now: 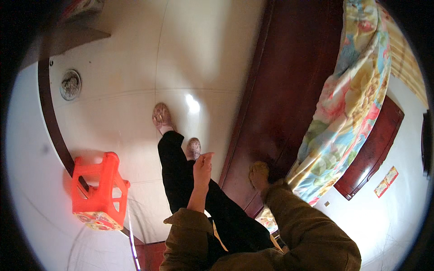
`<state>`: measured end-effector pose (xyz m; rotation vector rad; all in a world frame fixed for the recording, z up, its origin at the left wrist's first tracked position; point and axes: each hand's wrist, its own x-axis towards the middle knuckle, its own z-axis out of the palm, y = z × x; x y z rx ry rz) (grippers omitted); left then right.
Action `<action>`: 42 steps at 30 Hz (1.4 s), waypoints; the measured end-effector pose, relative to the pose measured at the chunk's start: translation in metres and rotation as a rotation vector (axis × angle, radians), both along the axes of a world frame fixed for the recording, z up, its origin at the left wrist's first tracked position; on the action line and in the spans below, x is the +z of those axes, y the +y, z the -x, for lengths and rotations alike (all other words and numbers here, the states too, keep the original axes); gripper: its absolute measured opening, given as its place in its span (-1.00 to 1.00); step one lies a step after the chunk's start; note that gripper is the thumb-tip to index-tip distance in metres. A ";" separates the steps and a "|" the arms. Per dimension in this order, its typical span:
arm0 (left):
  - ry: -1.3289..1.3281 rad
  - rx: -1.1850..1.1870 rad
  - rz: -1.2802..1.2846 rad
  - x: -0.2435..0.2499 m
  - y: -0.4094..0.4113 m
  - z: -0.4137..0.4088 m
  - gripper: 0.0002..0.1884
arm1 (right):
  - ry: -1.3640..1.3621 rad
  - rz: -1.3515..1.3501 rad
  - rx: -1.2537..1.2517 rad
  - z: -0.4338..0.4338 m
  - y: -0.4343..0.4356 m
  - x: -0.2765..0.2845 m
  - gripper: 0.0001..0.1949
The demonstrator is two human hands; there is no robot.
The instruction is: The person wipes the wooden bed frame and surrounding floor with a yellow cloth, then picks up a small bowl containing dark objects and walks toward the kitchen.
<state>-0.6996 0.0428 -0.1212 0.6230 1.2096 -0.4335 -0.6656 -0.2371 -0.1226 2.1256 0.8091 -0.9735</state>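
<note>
My left hand hangs in front of my black trousers, with nothing visible in it. Its fingers are loosely bent, one sticking out to the right. Farther right, my right hand reaches down to a dark red wooden panel, with a yellowish-brown thing, perhaps a cloth, at its fingers. Blur hides the exact grip. Beside that forearm, a floral bedsheet hangs over the panel's upper edge.
An orange plastic stool stands by the left wall. A round metal drain cover lies in the tiled floor. My patterned shoes are on the tiles. Beyond the sheet is a dark red wooden board near the white wall.
</note>
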 end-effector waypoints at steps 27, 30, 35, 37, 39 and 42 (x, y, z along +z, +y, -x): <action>-0.161 -0.044 -0.050 -0.024 -0.061 0.109 -0.75 | -0.473 0.175 0.582 -0.243 0.093 0.008 -0.53; -0.170 0.020 -0.001 -0.020 -0.047 0.101 -0.76 | -0.461 0.174 0.475 -0.273 0.097 0.004 -0.54; -0.172 0.060 -0.018 -0.022 -0.043 0.103 -0.76 | -0.396 0.236 0.369 -0.252 0.105 0.009 -0.55; -0.195 0.069 0.000 -0.024 -0.043 0.102 -0.77 | -0.332 0.334 0.233 -0.257 0.102 0.005 -0.47; -0.205 0.010 -0.075 -0.026 -0.048 0.100 -0.76 | -0.385 0.286 0.210 -0.273 0.106 -0.002 -0.47; -0.215 0.026 -0.086 -0.029 -0.046 0.098 -0.76 | -0.395 0.295 0.241 -0.269 0.103 -0.005 -0.47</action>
